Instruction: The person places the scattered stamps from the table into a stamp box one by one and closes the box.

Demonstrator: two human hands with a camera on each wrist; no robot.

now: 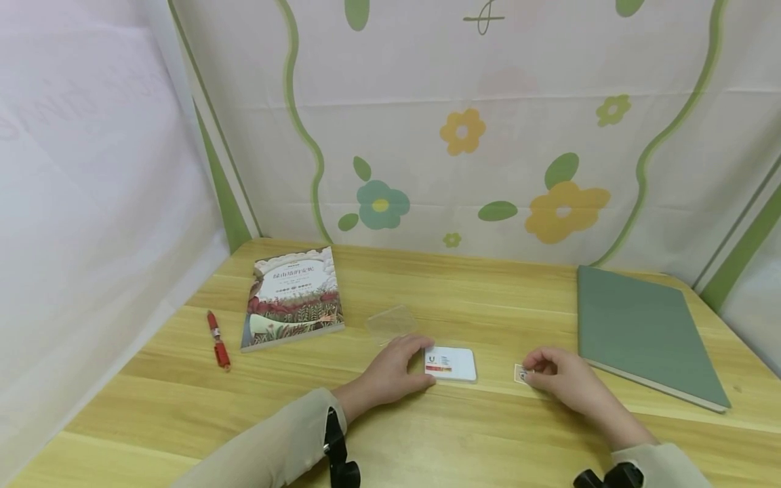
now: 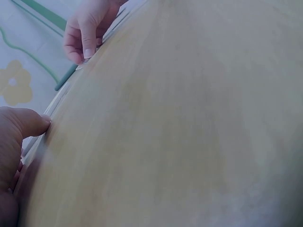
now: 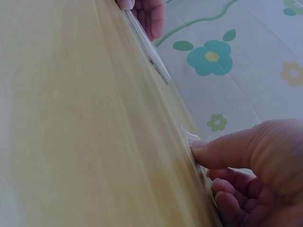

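Note:
A flat white card box (image 1: 459,366) with a logo and a red-orange strip lies in the middle of the table. My left hand (image 1: 399,369) holds its left end, thumb at the near edge and fingers at the far edge. To the right, my right hand (image 1: 564,379) pinches a small pale paper piece (image 1: 519,373) with a dark print, low at the tabletop. The right wrist view shows the thumb on this piece (image 3: 190,136), its other fingers curled beneath. A clear plastic lid (image 1: 390,324) lies just behind my left hand.
A picture-covered book (image 1: 295,298) lies at the back left, with a red pen (image 1: 217,341) left of it. On the right is a large green notebook (image 1: 647,332), close to my right hand. A flowered cloth (image 1: 427,88) hangs behind the wooden table (image 1: 464,434).

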